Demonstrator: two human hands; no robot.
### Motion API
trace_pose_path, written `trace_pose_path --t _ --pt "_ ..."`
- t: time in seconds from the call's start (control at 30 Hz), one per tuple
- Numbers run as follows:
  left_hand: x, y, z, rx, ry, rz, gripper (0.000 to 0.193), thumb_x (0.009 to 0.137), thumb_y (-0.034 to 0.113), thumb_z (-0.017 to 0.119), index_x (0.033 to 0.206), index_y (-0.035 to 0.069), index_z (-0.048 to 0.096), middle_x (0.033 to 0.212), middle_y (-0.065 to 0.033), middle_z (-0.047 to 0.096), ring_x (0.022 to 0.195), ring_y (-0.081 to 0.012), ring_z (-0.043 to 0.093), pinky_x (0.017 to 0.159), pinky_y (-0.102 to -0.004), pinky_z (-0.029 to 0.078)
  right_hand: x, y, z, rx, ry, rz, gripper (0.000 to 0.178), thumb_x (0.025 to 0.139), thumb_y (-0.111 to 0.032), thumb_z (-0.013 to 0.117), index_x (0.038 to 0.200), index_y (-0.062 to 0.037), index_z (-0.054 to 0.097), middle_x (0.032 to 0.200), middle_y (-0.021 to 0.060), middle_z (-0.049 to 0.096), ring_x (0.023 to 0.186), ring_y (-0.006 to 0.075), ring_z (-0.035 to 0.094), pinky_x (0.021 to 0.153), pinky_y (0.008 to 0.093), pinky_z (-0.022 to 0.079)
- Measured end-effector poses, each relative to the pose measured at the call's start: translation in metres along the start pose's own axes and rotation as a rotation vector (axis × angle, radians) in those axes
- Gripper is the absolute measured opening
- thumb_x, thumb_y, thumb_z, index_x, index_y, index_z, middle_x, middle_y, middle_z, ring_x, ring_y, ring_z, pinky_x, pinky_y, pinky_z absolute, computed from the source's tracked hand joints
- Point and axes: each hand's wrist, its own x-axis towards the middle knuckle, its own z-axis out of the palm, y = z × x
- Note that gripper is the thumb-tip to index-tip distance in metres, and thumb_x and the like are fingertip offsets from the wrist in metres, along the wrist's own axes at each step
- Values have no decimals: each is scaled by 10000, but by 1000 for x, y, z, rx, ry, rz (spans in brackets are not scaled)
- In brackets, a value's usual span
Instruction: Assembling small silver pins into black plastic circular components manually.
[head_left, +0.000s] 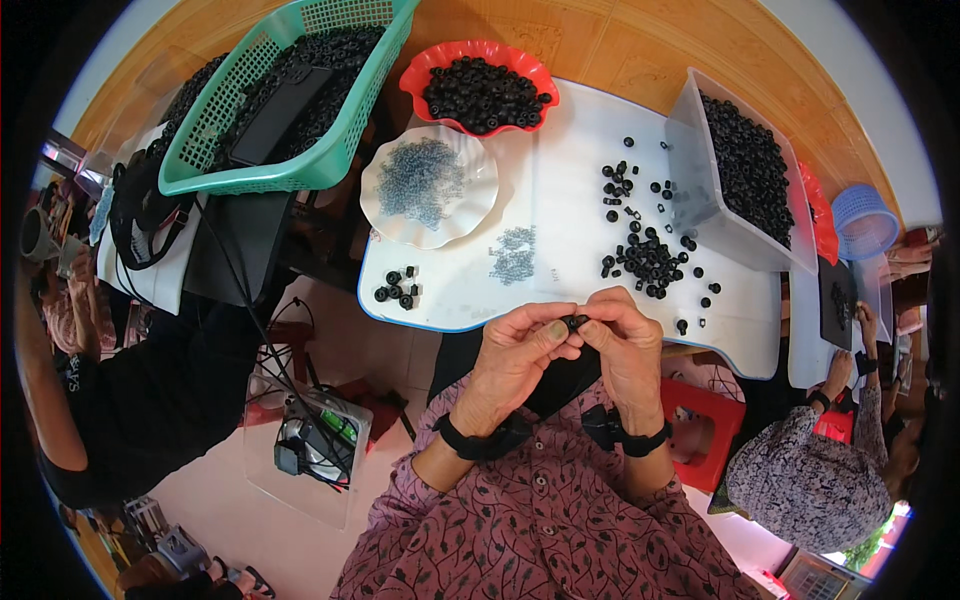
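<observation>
White tabletop [570,190]: brightest broad surface; cool, even light spread across it;
Left hand [520,350], right hand [625,350]: clearly lit on their backs; fairly crisp;
Dark piece [574,322] at the fingertips: too small and dark to read its shape;
Black parts [650,260]: small highlights; fine detail sinks into black;
Clear beads [515,255]: low contrast on white; hard to tell apart;
Dark clothing [150,400] at left: folds mostly swallowed by shadow;
Wood panel [640,45]: warm-toned; bowed into an arc by the lens;
Bright opening [900,525], lower right: daylight, washed out;
Outer rim: stretched, softer; ringed in black
</observation>
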Motion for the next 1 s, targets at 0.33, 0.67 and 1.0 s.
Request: trace_pose_path --t 0.33,0.67,1.0 --pt "-1 -4 1 68 1 84 233 910 18 597 1135 -41 586 983 -146 662 857 -201 671 750 -301 580 -3 -7 2 -119 -7 -54 122 840 35 662 962 40 657 978 50 555 844 108 580 766 223 482" --pt "-1 -9 -1 68 -3 142 211 893 -4 616 1098 -54 605 965 -140 668 820 -176 670 705 -277 584 -3 -13 3 -226 -57 -73 113 852 25 650 965 34 641 976 50 539 843 106 565 760 220 470" --pt "-5 -7 3 144 105 147 182 885 -21 620 1061 -65 631 965 -150 671 790 -180 676 691 -281 593 -2 -10 1 -293 -77 -102 108 848 24 653 955 19 640 960 46 545 838 104 547 743 214 450"
